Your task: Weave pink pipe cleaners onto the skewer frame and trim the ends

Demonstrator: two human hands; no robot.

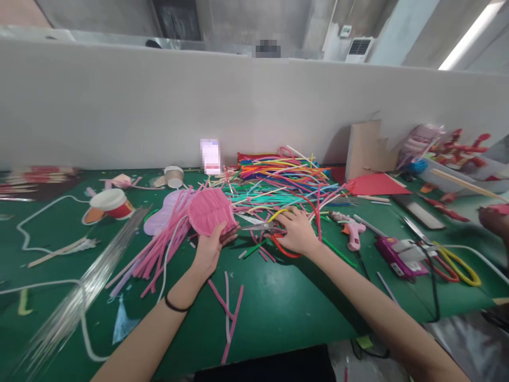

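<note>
**Pink fuzzy pad in left hand, scissors in right hand**

Surface: green tabletop, littered with offcuts. Pale partition along the back; bare grey wall beyond, vented white unit up right, bright light strip in the corner. Co-worker's hand at the right edge.

Hands: apart. Left pinches the pad's lower edge, thumb on the front, pad left of table centre and raised over the stems. Right grips the scissors' handles, blades parted, tips pointing left, just beside the left hand's fingers.

Materials: pad is ribbed, rounded, soft-looking. Scissors: metal blades, yellow and red handles. Pink stem bundle just left, same fuzzy texture, partly over a smooth lavender piece. Multicolour stem heap behind the hands. Thin shiny wires fan out at left, near a red-and-white paper cup. Right side: pink glue gun, glossy purple power strip, second scissors, flat red sheet, upright tan board.

Labels: pale sticker on the power strip, too small to read. Phone screen at the partition is pixelated. No brand I can make out.
</note>
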